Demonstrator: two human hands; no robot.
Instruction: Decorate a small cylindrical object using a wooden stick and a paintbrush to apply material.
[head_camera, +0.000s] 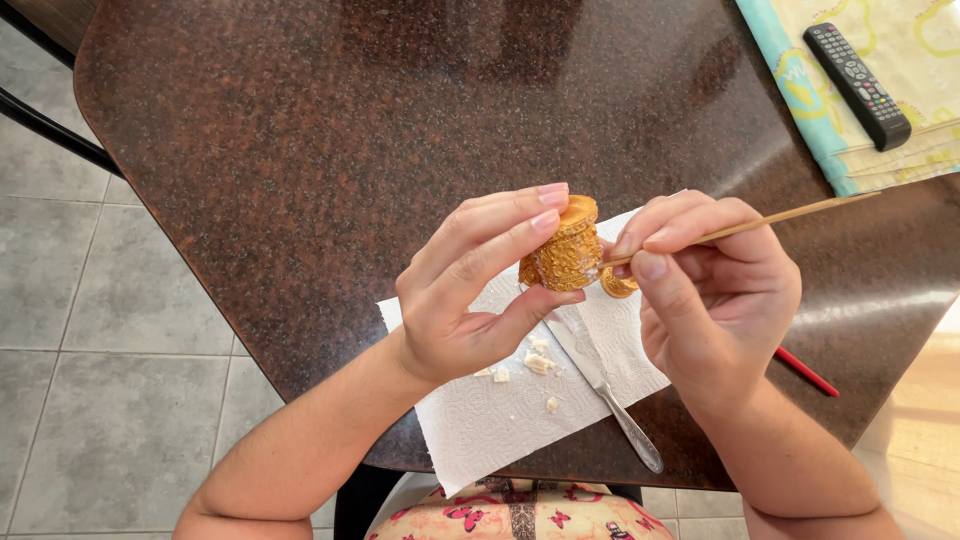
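My left hand (470, 300) pinches the small ornate gold pot (568, 250) between thumb and 2 fingers, held up above the white paper towel (500, 415). My right hand (715, 290) is closed on a thin wooden stick (770, 222), tip touching the pot. Table knife (605, 385) and pale crumbs (538, 362) lie on the towel; gold lid (618, 285) behind pot.

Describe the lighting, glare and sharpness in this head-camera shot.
Head view: bright light glares warm off the speckled brown table at the right edge and washes out the bottom-right corner; the left hand, the golden ornate box, the right hand with its wooden stick and the butter knife on the paper towel look sharp, with no motion blur; the table edges bow slightly from the wide lens.
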